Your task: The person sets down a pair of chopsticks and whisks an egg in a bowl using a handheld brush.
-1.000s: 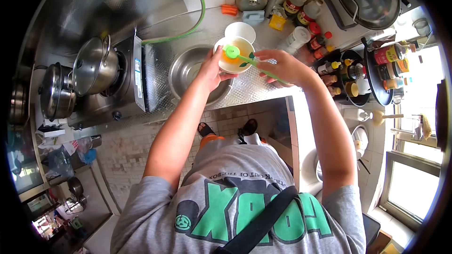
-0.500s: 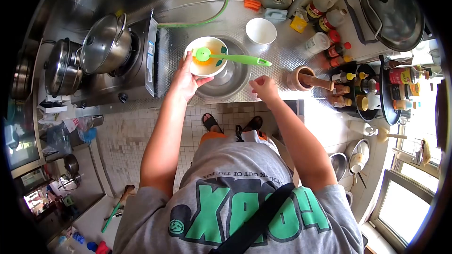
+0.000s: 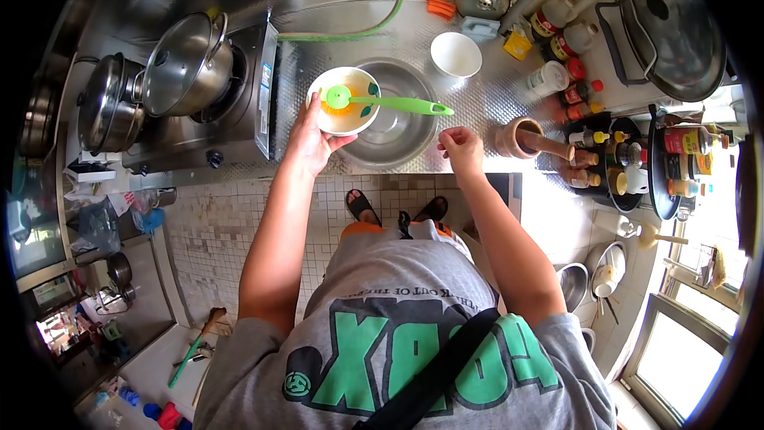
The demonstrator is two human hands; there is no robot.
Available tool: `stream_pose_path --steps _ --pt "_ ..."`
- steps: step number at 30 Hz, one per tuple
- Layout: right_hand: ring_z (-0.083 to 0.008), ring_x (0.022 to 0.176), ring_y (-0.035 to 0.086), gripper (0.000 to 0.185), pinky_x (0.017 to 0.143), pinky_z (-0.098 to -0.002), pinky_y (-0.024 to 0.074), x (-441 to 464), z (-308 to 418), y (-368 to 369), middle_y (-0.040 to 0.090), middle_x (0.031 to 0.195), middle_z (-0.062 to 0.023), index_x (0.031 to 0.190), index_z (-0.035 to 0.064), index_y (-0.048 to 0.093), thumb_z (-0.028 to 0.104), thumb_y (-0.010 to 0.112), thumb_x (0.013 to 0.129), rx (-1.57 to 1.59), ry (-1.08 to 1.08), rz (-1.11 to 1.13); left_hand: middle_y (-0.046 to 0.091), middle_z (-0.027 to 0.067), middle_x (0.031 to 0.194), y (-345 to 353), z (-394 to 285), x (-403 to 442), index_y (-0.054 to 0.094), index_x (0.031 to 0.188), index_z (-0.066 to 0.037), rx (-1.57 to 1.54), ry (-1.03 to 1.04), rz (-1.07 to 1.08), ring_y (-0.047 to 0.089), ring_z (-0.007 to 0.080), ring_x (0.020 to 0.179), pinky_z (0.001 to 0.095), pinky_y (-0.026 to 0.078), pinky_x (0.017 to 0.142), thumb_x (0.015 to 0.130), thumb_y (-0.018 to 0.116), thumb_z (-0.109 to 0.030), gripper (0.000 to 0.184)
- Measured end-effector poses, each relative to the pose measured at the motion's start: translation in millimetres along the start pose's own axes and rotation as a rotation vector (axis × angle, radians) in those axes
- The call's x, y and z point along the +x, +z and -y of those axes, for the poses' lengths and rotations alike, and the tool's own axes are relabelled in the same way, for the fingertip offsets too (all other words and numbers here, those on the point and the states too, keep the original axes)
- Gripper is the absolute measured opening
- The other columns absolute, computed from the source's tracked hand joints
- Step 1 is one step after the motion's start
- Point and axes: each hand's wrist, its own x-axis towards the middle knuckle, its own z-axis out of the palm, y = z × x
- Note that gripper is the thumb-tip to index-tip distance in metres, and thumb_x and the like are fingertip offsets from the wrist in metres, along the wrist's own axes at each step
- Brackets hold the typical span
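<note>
My left hand grips a white bowl with green leaf marks, thumb at its rim. A green-handled dish brush lies across the bowl. Its round head sits inside, with orange bristles showing, and the handle juts out to the right. My right hand hovers just below the handle's end, apart from it. Its fingers are curled in, and I see nothing in them. Beneath the bowl, a round metal basin rests on the counter, partly hidden.
Another white bowl stands behind the basin. To the right are a wooden mortar with its pestle and several seasoning bottles. Lidded steel pots occupy the stove at left. A green hose runs along the back.
The view has shifted slightly. My left hand still holds the bowl with the brush across it. My right hand remains curled near the handle's end.
</note>
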Motion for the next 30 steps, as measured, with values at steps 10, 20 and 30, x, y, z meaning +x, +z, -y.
stream_pose_path --steps 10,20,30 --pt "-0.0183 0.07 0.068 0.015 0.061 -0.0301 0.0558 -60 175 31 0.069 0.088 -0.0069 0.092 0.0049 0.07 -0.002 0.077 0.08 -0.227 -1.098 -0.135 0.053 0.0109 0.136 6 12 4 0.035 0.143 -0.019 -0.03 -0.032 0.059 0.063 0.028 0.114 0.0471 0.064 0.073 0.103 0.048 -0.047 0.051" --pt "-0.0348 0.082 0.066 0.017 0.073 -0.0421 0.0544 -36 164 42 0.068 0.095 -0.0153 0.093 0.0025 0.071 -0.001 0.068 0.077 -0.57 -0.954 0.274 0.055 0.0092 0.132 33 23 -16 0.039 0.143 -0.019 -0.04 -0.057 0.085 0.062 0.027 0.116 0.046 0.065 0.069 0.103 0.049 -0.046 0.049" --pt "-0.0318 0.089 0.07 0.026 0.091 -0.0505 0.0448 -11 168 -3 0.071 0.093 -0.0078 0.109 0.0161 0.068 0.024 0.072 0.084 -1.293 -0.821 0.301 0.052 0.0089 0.136 33 16 -19 0.039 0.145 -0.018 0.033 -0.056 0.207 0.063 0.0268 0.114 0.0439 0.065 0.065 0.102 0.051 -0.048 0.054"
